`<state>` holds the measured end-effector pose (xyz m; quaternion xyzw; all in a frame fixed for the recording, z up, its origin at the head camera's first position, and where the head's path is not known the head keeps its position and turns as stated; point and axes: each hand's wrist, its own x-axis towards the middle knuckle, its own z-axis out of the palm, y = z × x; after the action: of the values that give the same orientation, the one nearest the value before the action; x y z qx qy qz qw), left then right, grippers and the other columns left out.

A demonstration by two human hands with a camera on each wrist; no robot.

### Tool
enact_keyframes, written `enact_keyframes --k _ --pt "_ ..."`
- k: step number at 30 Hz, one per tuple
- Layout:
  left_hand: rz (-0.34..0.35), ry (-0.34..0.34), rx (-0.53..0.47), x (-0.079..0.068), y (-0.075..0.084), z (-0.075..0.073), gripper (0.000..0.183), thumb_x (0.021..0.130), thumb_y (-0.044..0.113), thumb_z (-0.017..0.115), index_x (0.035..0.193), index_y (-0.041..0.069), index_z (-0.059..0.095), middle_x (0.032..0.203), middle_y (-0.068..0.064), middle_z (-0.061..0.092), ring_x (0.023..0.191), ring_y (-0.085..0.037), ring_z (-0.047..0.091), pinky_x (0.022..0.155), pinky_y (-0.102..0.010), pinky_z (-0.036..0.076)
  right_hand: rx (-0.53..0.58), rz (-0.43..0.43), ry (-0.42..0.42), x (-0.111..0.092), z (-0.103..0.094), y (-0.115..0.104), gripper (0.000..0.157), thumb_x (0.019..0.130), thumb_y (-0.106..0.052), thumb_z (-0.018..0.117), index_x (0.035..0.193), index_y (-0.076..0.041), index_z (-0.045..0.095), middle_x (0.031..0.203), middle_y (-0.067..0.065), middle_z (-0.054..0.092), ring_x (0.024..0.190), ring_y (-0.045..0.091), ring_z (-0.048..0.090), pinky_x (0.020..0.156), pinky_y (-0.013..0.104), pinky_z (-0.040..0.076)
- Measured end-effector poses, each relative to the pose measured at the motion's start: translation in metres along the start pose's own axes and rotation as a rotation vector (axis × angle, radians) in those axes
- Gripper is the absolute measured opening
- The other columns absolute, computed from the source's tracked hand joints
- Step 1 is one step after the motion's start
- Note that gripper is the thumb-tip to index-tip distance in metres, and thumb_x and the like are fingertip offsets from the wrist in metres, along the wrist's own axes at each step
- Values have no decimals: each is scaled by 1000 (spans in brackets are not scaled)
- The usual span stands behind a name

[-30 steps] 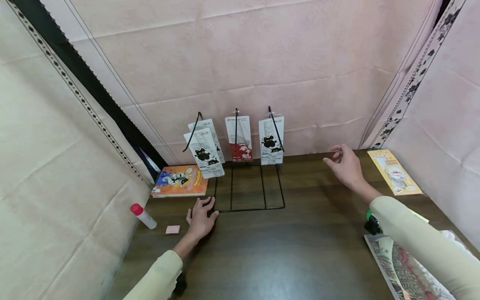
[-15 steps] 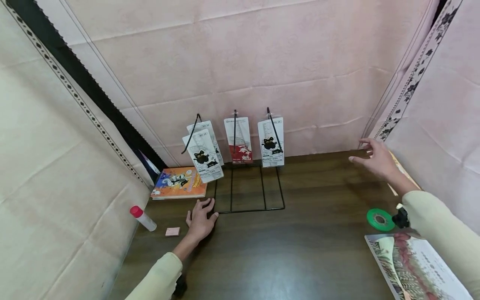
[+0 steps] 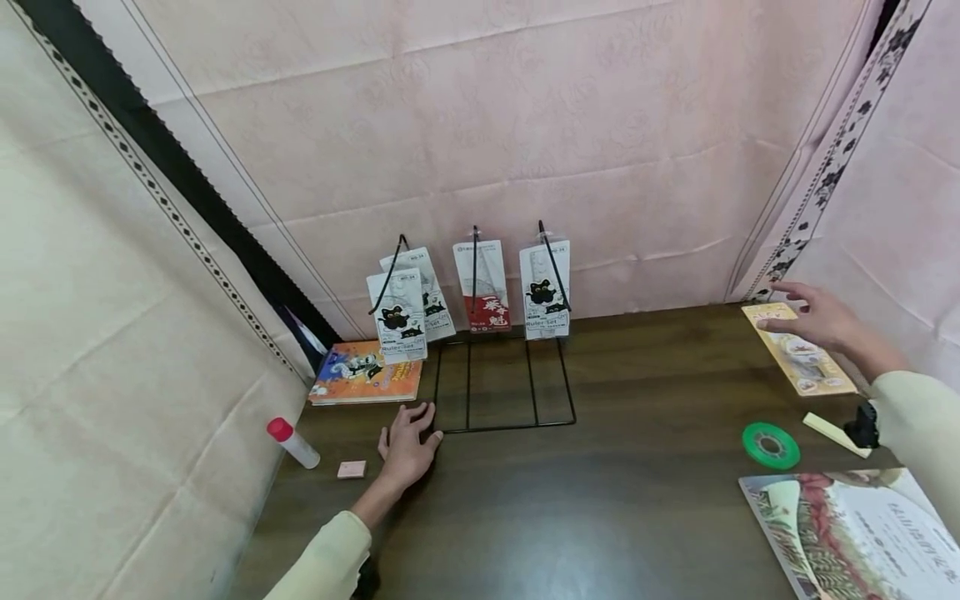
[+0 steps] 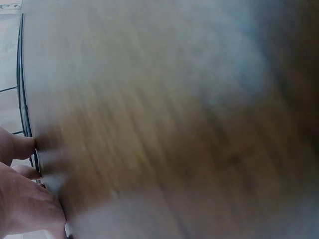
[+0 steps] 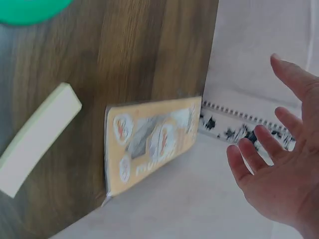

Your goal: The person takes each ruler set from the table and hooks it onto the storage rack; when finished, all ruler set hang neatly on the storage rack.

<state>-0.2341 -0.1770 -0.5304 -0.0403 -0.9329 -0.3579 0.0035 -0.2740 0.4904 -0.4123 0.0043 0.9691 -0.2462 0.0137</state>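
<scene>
A black wire display rack stands on the dark wooden table, with white hang packs on its prongs. Two overlapping cat-picture ruler-set packs hang on the left prong. A red-and-white pack is on the middle prong and another cat-picture pack on the right one. My left hand holds the rack's front left corner between thumb and fingers, also seen at the left wrist view's edge. Fingers spread, my right hand is over a yellow package at the far right, holding nothing.
An orange picture book lies left of the rack. Nearer are a red-capped glue stick and a pink eraser. On the right lie a green tape roll, a pale yellow strip block and a large booklet. Cloth walls enclose the table.
My right hand has moved right, from beside the rack to over the yellow package. The front left pack has swung to hang straighter. My left hand stays at the rack's corner.
</scene>
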Motion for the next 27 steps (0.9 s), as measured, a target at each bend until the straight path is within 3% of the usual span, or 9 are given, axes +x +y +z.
enact_keyframes --k 5,10,15,19,24,27 --pt "-2 -12 -7 -1 -2 2 55 95 23 60 147 16 41 155 -4 34 150 -33 8 111 -66 -6 -38 76 -58 -6 -2 22 98 89 -53 60 153 1 10 143 46 19 124 65 22 96 75 25" --pt "-5 -18 -2 -2 -2 3 56 95 24 60 147 17 41 155 -2 33 150 -32 7 111 -66 -7 -46 141 -109 -11 7 43 103 86 -59 61 150 6 12 141 47 18 123 66 20 97 73 25" --pt "8 -8 -11 -3 0 3 56 94 23 62 146 16 42 154 -3 35 150 -33 8 111 -66 -6 -56 160 -136 -13 14 55 108 82 -59 65 145 14 15 136 50 21 118 65 27 96 70 28" --pt "5 -3 -7 -4 1 4 56 94 22 62 146 16 43 154 -3 36 150 -33 9 111 -65 -5 -63 164 -107 -14 21 61 104 82 -55 66 140 18 21 131 48 30 111 59 40 91 65 35" --pt "4 -6 -7 -5 1 4 56 94 22 62 146 15 43 154 -3 35 150 -33 9 111 -65 -5 -97 173 -82 -15 33 59 92 87 -49 62 138 18 26 131 46 33 106 55 44 89 64 37" --pt "6 -13 -5 -5 1 3 56 94 22 61 146 15 42 155 -4 35 150 -33 8 111 -66 -5 -113 175 -67 -16 37 55 80 88 -38 63 133 20 30 124 46 40 91 45 52 80 55 44"
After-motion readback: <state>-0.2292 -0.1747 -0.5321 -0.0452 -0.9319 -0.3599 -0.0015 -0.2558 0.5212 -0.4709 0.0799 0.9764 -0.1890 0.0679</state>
